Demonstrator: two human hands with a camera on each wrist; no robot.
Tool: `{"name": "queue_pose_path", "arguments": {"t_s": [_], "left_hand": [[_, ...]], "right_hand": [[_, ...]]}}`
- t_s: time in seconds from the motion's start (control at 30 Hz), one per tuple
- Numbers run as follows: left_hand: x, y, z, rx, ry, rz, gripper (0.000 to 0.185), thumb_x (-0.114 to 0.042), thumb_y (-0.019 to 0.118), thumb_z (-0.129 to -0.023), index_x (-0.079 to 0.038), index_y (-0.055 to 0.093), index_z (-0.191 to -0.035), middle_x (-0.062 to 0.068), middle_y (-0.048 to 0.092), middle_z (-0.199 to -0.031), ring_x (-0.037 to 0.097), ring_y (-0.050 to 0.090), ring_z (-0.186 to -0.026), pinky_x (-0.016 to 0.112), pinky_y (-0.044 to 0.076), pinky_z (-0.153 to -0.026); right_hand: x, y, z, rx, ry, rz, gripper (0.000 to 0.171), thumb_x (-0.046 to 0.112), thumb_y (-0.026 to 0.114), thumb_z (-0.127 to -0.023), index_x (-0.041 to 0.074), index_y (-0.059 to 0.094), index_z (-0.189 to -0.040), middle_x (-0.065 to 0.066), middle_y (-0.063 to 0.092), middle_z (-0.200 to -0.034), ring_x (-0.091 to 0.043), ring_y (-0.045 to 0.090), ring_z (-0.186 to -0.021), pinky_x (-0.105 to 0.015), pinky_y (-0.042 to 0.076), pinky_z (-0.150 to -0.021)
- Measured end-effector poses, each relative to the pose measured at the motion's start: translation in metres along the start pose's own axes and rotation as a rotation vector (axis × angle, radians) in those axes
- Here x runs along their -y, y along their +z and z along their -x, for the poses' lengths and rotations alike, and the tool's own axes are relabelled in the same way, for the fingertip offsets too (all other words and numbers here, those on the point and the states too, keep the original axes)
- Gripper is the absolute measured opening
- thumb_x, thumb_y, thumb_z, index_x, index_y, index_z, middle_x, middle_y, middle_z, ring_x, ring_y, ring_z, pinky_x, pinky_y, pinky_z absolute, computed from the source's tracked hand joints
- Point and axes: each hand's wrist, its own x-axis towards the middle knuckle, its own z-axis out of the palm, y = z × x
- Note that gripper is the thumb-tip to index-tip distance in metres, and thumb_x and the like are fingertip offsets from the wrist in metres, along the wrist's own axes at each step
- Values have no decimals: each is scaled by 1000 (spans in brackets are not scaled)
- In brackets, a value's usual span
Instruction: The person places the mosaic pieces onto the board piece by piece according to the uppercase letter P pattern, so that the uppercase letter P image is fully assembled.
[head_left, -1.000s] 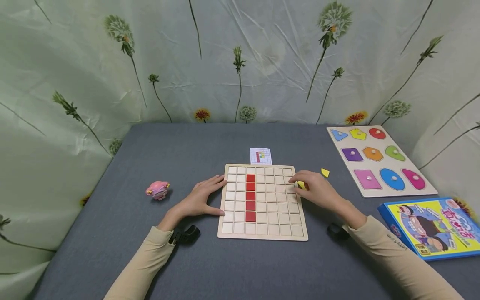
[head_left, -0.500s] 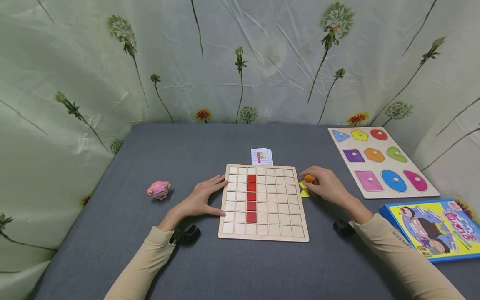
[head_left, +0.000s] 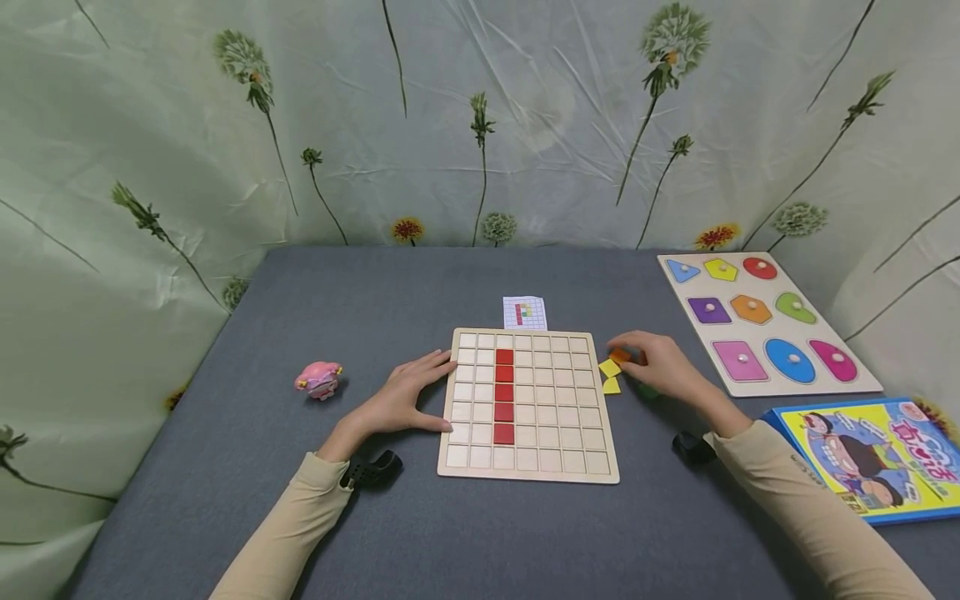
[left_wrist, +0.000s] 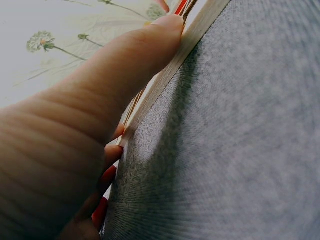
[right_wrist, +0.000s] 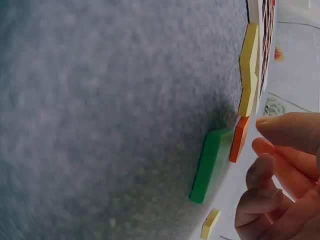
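Note:
A wooden grid board [head_left: 558,467] lies on the cloth, with several red squares [head_left: 504,392] down one column. My left hand [head_left: 397,400] rests along its left edge, fingers spread and thumb [left_wrist: 160,42] at the rim. Right of the board, my right hand [head_left: 660,367] hovers with loosely bent fingers over an orange tile [right_wrist: 240,139]. Thumb and fingertips sit just off that tile in the right wrist view. Two yellow tiles [head_left: 610,367] lie between it and the board. A green tile [right_wrist: 210,165] is partly under the hand, and another yellow tile [right_wrist: 210,223] lies farther off.
A small card [head_left: 525,312] with a coloured grid pattern lies behind the board. At left sits a pink toy [head_left: 318,380]. A knobbed shape puzzle [head_left: 718,329] and a blue and yellow box [head_left: 870,458] occupy the right side. A dandelion-print curtain [head_left: 562,125] hangs behind the table.
My right hand has drawn away to the right from the board's edge, uncovering two yellow tiles and the orange tile. The left hand stays on the board.

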Motion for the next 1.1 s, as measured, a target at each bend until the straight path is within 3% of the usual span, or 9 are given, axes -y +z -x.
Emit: {"name": "queue_pose_path", "arguments": {"t_s": [0.3, 0.6, 0.83, 1.1], "left_hand": [[0, 0, 0, 0, 0, 1, 93, -45, 77, -69, -12, 33, -144, 9, 27, -153, 31, 20, -144, 57, 19, -109], [-2, -1, 0, -16, 12, 2, 93, -44, 78, -67, -10, 35, -143, 11, 29, -153, 32, 22, -143, 58, 21, -107], [-2, -1, 0, -15, 15, -4, 93, -45, 78, -68, -9, 35, -143, 12, 29, -152, 33, 23, -143, 59, 21, -106], [-4, -2, 0, -15, 16, 5, 93, -43, 78, -68, -9, 35, -143, 11, 29, -152, 32, 22, -143, 57, 21, -107]], "right_hand": [[-5, -4, 1, 124, 25, 7, 42, -4, 61, -80, -2, 58, -121, -23, 62, -117, -12, 43, -68, -21, 33, -59], [-7, -3, 1, 76, 28, 63, 34, 1, 67, -78, -1, 64, -111, -17, 67, -105, -16, 52, -76, -24, 39, -64], [-8, -5, 3, 79, 51, 71, 25, 5, 68, -78, -1, 69, -102, -12, 66, -89, -12, 47, -68, -21, 36, -59], [-9, -8, 4, 76, 43, 86, 24, 8, 69, -78, -2, 70, -100, -13, 67, -88, -12, 49, -69, -21, 37, -59]]}}
